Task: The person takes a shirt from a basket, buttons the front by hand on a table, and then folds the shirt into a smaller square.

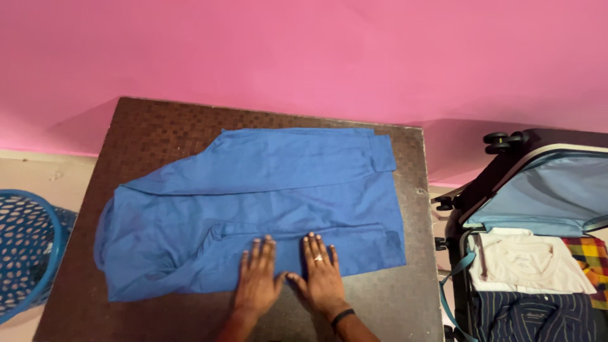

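Pink wall (304,50) all along the back. Dark checkered table (158,133) in the middle. Blue perforated basket (25,247) on the floor off to its left. On the right, an open suitcase (544,190) with a cream shirt (529,263), something dark and striped (538,316), and what looks like plaid cloth (592,259).

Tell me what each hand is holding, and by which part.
Nothing is held. The left hand and right hand lie flat, fingers spread, pressing the near edge of the blue shirt.
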